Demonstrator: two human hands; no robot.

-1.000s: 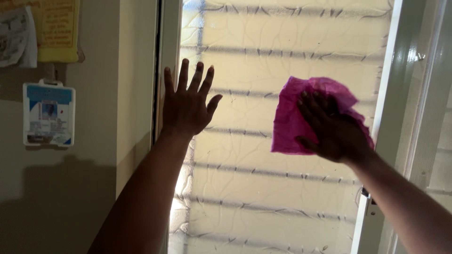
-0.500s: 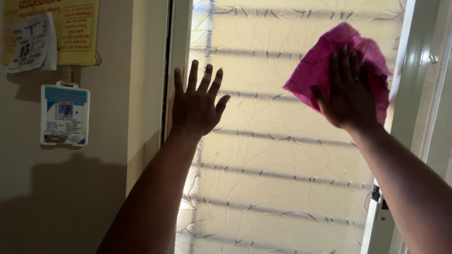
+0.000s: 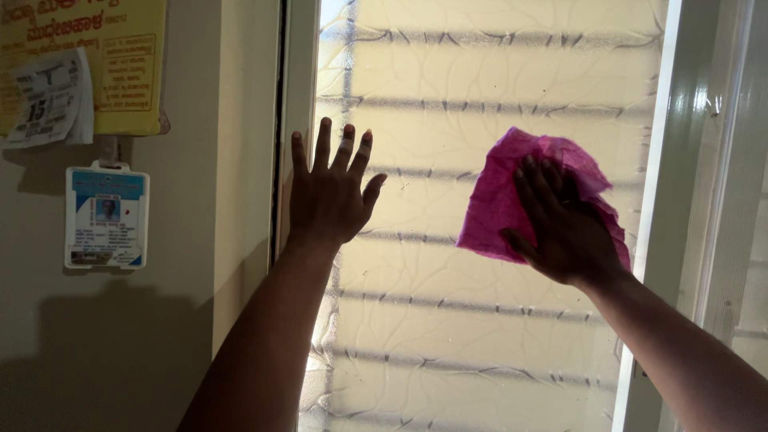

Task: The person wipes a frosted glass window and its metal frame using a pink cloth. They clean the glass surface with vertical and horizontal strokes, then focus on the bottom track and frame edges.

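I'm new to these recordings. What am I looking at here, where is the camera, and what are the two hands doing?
There is no machine here: a person works with two bare hands, and the single camera sits on that person's head, looking along the arms at a window.

The left hand is spread flat, fingers up, against the left edge of the frosted, patterned glass pane, beside the pale window frame. The right hand presses a crumpled magenta cloth against the glass, palm on the cloth.

Dark horizontal bars show through the pane from behind it. On the beige wall to the left hang a yellow printed poster, a small paper calendar and a blue and white card in a clear holder.
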